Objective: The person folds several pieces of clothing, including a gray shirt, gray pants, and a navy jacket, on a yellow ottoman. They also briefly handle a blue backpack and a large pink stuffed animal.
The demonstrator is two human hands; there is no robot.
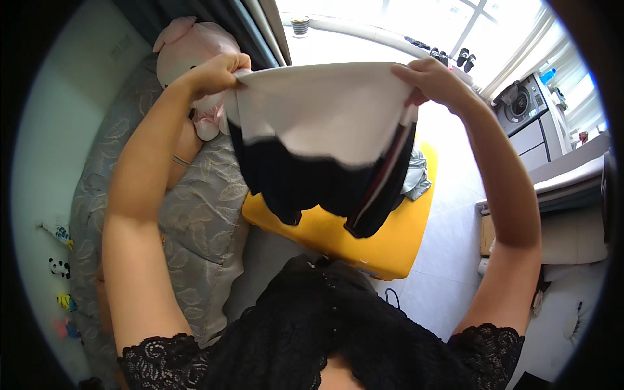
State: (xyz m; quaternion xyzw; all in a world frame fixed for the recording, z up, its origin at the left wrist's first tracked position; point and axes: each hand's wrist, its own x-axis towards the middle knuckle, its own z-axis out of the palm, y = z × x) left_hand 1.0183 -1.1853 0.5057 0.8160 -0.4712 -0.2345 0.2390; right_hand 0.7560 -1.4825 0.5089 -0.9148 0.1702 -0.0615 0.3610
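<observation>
A white and black garment [318,117] hangs stretched out in front of me, above a yellow padded bench [390,250]. Its upper part is white and its lower part black, with a red and white stripe down the right side. My left hand [224,71] pinches its top left corner. At the top right corner, the fingers of my right hand [426,78] are closed on the cloth. Two dark ends dangle over the bench. A crumpled silvery-grey cloth [417,177] lies on the bench, partly hidden behind the garment.
On the left is a bed with a grey leaf-patterned cover [201,227] and a pink plush pig [198,49]. A skin-coloured shape [187,146] there is partly hidden by my left forearm. A washing machine [520,104] stands far right; shoes [465,60] lie near the window.
</observation>
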